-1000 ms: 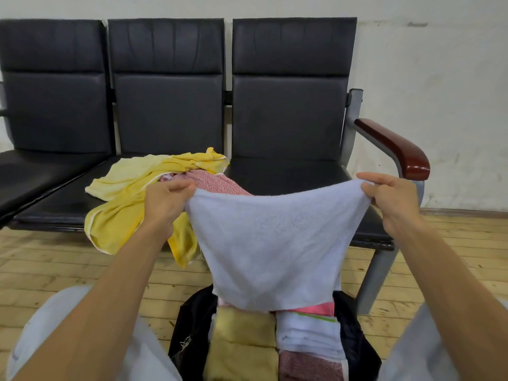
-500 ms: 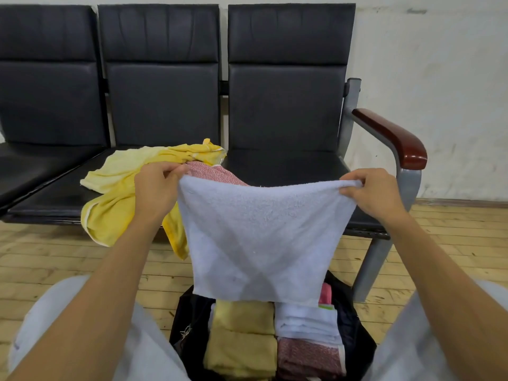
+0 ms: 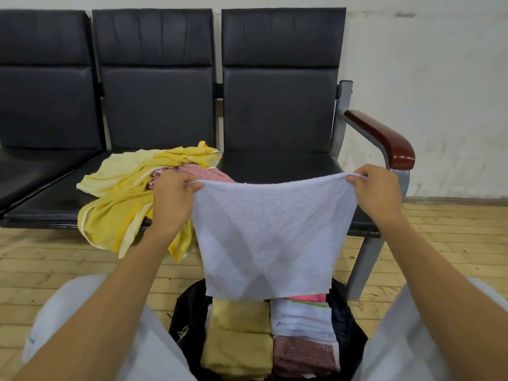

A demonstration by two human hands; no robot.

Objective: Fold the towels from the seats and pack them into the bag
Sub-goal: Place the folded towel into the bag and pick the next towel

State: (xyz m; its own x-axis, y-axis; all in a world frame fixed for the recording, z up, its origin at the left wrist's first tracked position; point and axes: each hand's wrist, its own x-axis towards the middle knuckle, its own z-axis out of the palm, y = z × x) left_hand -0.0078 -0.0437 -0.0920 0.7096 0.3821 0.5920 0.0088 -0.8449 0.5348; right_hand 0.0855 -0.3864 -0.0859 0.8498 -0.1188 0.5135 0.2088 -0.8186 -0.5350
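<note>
View from the head, looking down along two bare forearms; a person sits facing a row of three black seats against a pale wall. Both hands are raised in front of the seats and hold a white towel stretched between them; the left hand pinches its upper left corner with curled fingers, and the right hand pinches the upper right corner the same way. The towel hangs flat like a small curtain; its top edge sags slightly in the middle, and its bottom edge hangs over an open black bag on the floor between the person's knees, which are in light trousers.

Inside the bag lie folded towels side by side: a yellow stack on the left; on the right a white stack, with a red patterned one nearer the viewer and a strip of pink at the far edge, partly hidden by the hanging towel.

On the middle seat, behind the left hand, a loose yellow towel lies crumpled and droops over the front edge; a pink speckled towel rests on it, partly hidden by the hand. The right-hand seat ends in a grey metal frame with a brown armrest; the floor is light wooden planks.
</note>
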